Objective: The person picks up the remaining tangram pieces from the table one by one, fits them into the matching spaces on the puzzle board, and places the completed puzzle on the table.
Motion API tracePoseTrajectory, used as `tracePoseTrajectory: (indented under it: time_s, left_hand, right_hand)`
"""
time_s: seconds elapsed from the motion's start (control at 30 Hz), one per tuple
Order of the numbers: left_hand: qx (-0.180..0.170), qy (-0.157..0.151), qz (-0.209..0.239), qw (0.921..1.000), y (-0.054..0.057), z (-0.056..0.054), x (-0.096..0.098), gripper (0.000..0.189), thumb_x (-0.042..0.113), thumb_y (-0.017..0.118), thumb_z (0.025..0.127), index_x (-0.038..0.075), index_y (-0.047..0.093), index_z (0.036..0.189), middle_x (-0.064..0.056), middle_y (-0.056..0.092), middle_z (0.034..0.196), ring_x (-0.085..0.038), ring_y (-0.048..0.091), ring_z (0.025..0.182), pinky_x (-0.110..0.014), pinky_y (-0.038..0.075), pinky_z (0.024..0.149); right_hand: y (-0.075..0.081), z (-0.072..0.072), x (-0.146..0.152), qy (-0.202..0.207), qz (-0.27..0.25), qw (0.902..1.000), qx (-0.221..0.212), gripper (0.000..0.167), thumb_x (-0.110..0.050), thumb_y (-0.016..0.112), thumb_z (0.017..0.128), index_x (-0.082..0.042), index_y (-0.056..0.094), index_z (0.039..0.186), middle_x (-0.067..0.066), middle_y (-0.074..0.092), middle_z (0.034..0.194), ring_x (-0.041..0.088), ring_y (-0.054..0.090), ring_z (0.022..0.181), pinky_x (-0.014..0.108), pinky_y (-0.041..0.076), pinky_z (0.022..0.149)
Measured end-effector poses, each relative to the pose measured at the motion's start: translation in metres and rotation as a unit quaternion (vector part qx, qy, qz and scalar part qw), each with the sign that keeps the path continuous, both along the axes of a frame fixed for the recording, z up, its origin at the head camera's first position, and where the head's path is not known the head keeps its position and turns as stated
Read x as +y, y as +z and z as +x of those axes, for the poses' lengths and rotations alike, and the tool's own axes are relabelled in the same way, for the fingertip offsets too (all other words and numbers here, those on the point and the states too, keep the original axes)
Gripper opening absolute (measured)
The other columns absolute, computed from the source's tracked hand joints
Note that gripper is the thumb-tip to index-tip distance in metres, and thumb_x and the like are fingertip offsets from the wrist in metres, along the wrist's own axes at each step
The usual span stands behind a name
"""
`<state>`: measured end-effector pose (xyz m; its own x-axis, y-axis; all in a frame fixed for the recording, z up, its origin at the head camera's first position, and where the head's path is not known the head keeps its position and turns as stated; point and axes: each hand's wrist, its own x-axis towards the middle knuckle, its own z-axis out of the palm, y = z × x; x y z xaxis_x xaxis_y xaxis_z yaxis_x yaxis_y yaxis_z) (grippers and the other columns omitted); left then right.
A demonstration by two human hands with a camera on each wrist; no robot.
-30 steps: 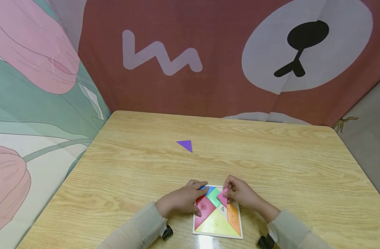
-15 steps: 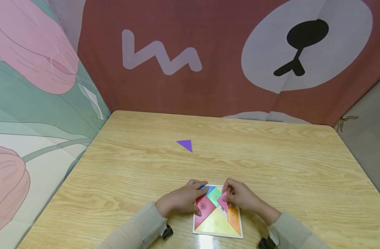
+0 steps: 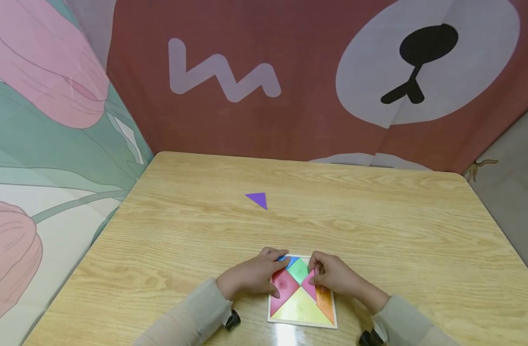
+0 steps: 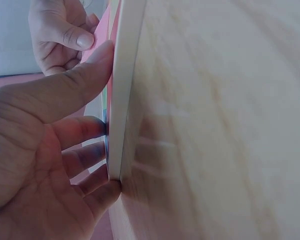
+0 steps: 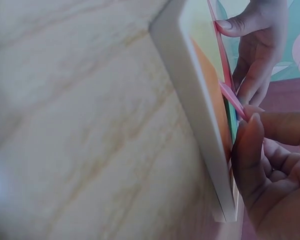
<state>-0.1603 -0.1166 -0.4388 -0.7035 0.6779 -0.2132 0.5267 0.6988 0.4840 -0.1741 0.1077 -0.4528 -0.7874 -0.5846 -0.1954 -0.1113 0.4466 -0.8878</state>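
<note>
A tangram board (image 3: 303,325) with a pale rim lies on the table. My right hand (image 3: 335,273) pinches a small pink triangle (image 3: 308,287) between thumb and index finger. In the right wrist view the pink triangle (image 5: 231,95) slants, its lower edge down among the other pieces. My left hand (image 3: 251,275) spreads over the board's left side, thumb on the red triangle (image 3: 282,290), fingers at the blue piece (image 3: 293,262) and the rim. A green square (image 3: 297,271), a yellow triangle (image 3: 300,310) and an orange parallelogram (image 3: 324,303) lie in the board, the orange partly hidden.
A purple triangle (image 3: 259,200) lies by itself farther back on the wooden table (image 3: 194,221). Behind the table's far edge hangs a brown cloth (image 3: 307,110) with a cartoon face; flower-printed cloth (image 3: 52,144) hangs at the left.
My right hand has moved slightly towards me, bringing the pink triangle down over the pale gap beside the yellow and orange pieces. My left hand keeps its place.
</note>
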Motion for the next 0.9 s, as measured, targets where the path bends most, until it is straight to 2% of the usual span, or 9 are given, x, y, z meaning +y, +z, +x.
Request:
tracePoseTrajectory:
  time_s: [0.3,0.53,0.7,0.9]
  left_hand:
    - [-0.004,0.009,-0.002,1.0000,-0.0013,-0.0001,0.0013,0.076,0.031,0.069,0.070,0.007,0.032,0.133,-0.003,0.022,0.140,-0.015,0.023,0.119,-0.022,0.032,0.091]
    - [-0.002,0.008,-0.003,1.0000,-0.0024,-0.0008,0.0012,0.077,0.031,0.069,0.070,0.007,0.032,0.133,-0.003,0.021,0.140,-0.015,0.023,0.119,-0.021,0.033,0.090]
    - [-0.001,0.004,-0.003,1.0000,-0.0026,-0.0008,0.0009,0.077,0.031,0.069,0.070,0.007,0.032,0.133,-0.004,0.022,0.140,-0.015,0.023,0.119,-0.021,0.032,0.091]
    - [0.006,-0.003,-0.003,1.0000,-0.0023,-0.0002,0.0013,0.076,0.031,0.069,0.070,0.006,0.034,0.132,-0.005,0.023,0.139,-0.016,0.024,0.118,-0.022,0.031,0.091]
  right_hand:
    - [0.0008,0.0018,-0.0004,0.009,0.011,0.9999,0.008,0.018,0.001,0.064,0.072,-0.002,0.048,0.079,0.001,0.043,0.061,0.008,0.041,0.043,0.017,0.036,0.039]
    - [0.0013,0.0035,-0.0009,0.014,0.035,0.9985,0.041,0.018,0.000,0.065,0.072,-0.003,0.048,0.078,-0.001,0.043,0.058,0.006,0.039,0.046,0.016,0.034,0.041]
    - [0.0024,0.0054,-0.0017,0.012,0.040,0.9983,0.041,0.018,0.000,0.064,0.072,-0.004,0.048,0.078,-0.002,0.043,0.058,0.006,0.039,0.048,0.017,0.034,0.042]
    - [0.0009,0.0069,-0.0031,0.022,0.046,0.9950,0.085,0.019,0.001,0.066,0.070,-0.005,0.049,0.074,-0.004,0.042,0.058,0.006,0.039,0.052,0.018,0.035,0.045]
